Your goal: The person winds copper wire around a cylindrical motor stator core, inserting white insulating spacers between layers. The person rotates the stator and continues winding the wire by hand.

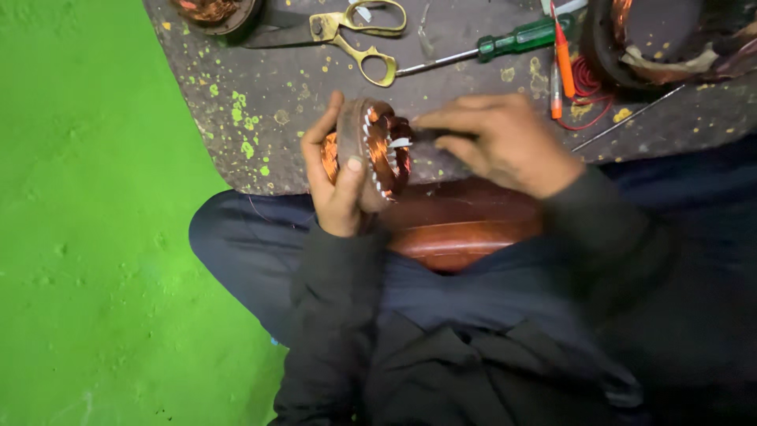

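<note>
Green floor (87, 237) wide open to the left; speckled desk (260, 126) edge curves near the knees. One stator (371, 150) held on edge over that edge, left hand (335, 177) grip wrapped around its rim. Right hand (501, 142) grip pinches a thin tool at its windings. Behind: one scissors (359, 35), one screwdriver (493, 43).

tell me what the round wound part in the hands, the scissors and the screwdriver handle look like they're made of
Wound ring, gripped by the left hand: shiny orange strands, likely copper wire, on a dull grey metal core with white slot strips, maybe paper or plastic. The right hand touches its face. Scissors: brassy yellow handles, probably metal; blades dark. Screwdriver: glossy translucent green handle, likely plastic, bright steel shaft.
</note>
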